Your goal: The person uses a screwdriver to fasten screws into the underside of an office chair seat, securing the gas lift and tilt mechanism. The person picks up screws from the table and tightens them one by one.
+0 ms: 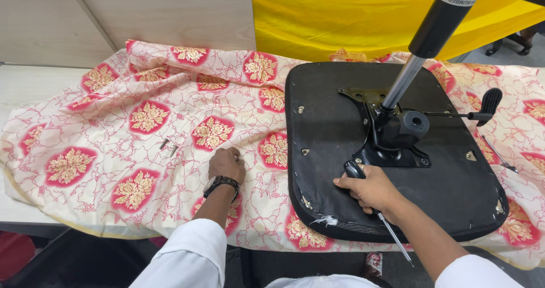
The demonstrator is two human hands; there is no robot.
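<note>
White sleeves frame two hands at work on an upturned office-chair seat (397, 152) lying right of centre on a floral cloth (142, 129).

Right hand (372, 190), low and right of centre, has its fingers clamped on a screwdriver (392, 234), handle toward the seat's metal mechanism plate (392, 152), shaft trailing toward the lower edge. Left hand (227, 163), with a black wristwatch (221, 182), rests fingers curled together on the cloth at lower centre; whether it pinches anything I cannot tell. Two loose screws (168, 146) lie left of it; on rumpled cloth they could roll into a fold and be lost. The gas-lift column (423, 44) leans toward the upper right and might tip the seat if knocked. Count: one seat, one screwdriver, one lever (482, 109), two screws.
</note>
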